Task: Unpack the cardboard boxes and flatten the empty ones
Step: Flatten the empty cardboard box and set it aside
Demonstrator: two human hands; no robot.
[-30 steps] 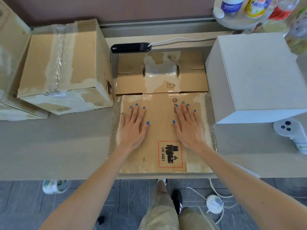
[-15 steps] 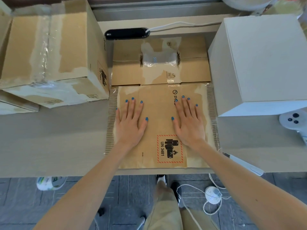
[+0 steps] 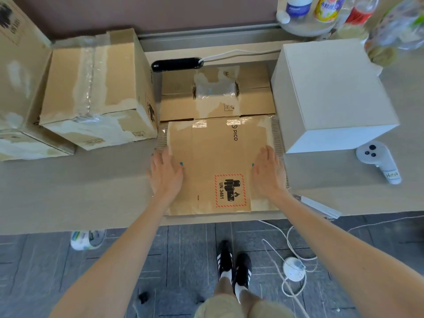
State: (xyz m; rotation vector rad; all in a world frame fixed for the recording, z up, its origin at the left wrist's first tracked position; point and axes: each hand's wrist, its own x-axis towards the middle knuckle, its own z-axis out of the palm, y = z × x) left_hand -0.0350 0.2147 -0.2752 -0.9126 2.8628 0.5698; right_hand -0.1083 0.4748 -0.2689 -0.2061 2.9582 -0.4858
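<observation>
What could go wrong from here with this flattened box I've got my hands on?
The flattened box lies close between the taped brown box and the white box. With your left hand and right hand at its sides, lifting it may snag either. Its near edge is close to the table front, so it might slide off. The corded round hub lies by your shoes: a possible trip.

Matt corrugated cardboard box [image 3: 220, 161], glossy tape [image 3: 232, 122]

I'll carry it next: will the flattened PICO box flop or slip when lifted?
Probably fairly stiff: the flattened box is corrugated, with fluted edges showing. Likely light, since it is pressed flat. Its glossy tape patches might feel slippery.
</observation>
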